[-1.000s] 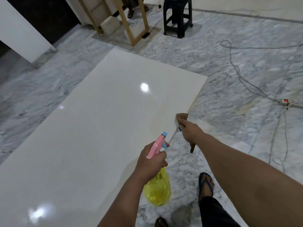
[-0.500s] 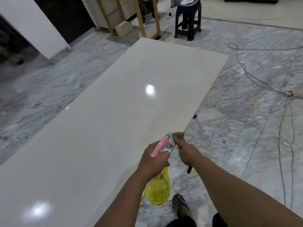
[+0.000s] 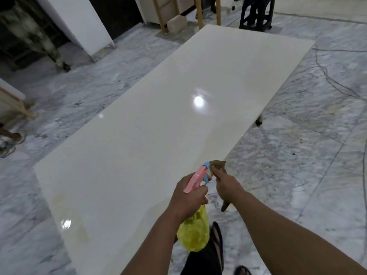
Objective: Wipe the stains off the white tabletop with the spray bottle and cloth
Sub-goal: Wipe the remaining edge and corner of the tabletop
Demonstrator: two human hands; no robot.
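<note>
L grip was clenched round the neck of the bottle, yellow body hanging below the fist, pink head w/ blue nozzle poking up and fwd past the knuckles. Forefinger looked to sit near the trigger, but couldn't tell if it was pressing. R grip was just beside the L, pinching the cloth: one brown end stuck out ahead of the fingers, right by the nozzle, another tail hung below the wrist.

Both grips hovered at the near R edge of the counter, bottle body hanging off the edge over the floor. Counter ran away from the grips, up and R. Faint yellowish stains lay to the L of the L grip, near the close corner; a paler tan streak showed farther out, ahead of the grips.

Step in hand, prob: aim and spray. To do it well: keep cloth clear of the nozzle so the mist isn't blocked, tip nozzle down at the stain not along the glossy top, short squirts, then wipe w/ a flat pad of cloth rather than a pinched corner. Work nearest stains first, then outward.

Beyond the far end: a dark stool and wooden frame legs.

No brand, label or writing was readable on bottle or cloth.
</note>
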